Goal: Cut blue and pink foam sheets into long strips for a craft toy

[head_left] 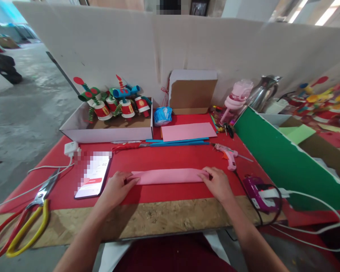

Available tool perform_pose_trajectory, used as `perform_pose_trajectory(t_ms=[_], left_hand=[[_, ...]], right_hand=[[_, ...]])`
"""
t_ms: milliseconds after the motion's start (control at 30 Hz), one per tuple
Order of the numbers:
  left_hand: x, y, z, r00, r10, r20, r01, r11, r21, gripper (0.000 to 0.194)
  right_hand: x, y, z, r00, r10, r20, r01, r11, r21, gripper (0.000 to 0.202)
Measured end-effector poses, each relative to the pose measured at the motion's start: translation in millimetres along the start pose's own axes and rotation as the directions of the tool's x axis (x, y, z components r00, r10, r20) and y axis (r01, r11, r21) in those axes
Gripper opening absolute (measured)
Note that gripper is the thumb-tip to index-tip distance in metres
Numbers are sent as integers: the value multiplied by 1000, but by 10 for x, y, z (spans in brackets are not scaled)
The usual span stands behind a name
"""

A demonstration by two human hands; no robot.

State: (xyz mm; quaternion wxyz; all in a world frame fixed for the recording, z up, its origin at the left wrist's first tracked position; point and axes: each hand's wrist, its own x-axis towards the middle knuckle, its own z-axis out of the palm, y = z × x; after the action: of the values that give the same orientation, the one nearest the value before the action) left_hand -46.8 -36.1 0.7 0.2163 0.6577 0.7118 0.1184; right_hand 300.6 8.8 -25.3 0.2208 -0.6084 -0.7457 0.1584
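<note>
A folded strip of pink paper (167,176) lies lengthwise on the red table cover in front of me. My left hand (119,186) pinches its left end between thumb and fingers. At the opposite end, my right hand (217,182) grips the paper the same way. Just left of my left hand lies a phone (94,175) with a lit screen. A pink glue gun (229,154) rests beyond my right hand, its cord running toward the front edge. Flat pink paper (188,131) and blue strips (178,143) lie farther back.
Large scissors (39,200) overhang the front left edge. A white box (107,135) at back left holds several paper figures. On the right stand a green-sided box (289,162) and a purple power socket (259,194) with cables. A pink bottle (238,98) stands behind.
</note>
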Motion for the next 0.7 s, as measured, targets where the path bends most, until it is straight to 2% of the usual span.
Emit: perform_pose_trajectory(t_ms=[100,200,267,367,500,700], left_hand=[[51,18,-14,998,-55,14,52,985,165,38],[69,14,-12,998,-61,33,50,962,267,38],[48,14,-3,997,-60,40,45,954,296,39],[-27,41,22,999,-50,-8,50,942,333,37],[-139,117,67,997,-43,-67,64,929,365,36],[-218,166,100,996,-62,-67,82,930,358,35]], right_hand=[[-20,39,43,999,39,-14,-40,997,-60,31],[-28,55,47,999,49,19,-48,996,-71,32],[-20,56,40,999,29,38,-26,998,-64,35],[-3,55,39,999,-7,47,9,999,-52,37],[-10,64,63,1000,-22,4,22,997,-80,38],[-63,62,71,999,-27,-16,26,997,-76,41]])
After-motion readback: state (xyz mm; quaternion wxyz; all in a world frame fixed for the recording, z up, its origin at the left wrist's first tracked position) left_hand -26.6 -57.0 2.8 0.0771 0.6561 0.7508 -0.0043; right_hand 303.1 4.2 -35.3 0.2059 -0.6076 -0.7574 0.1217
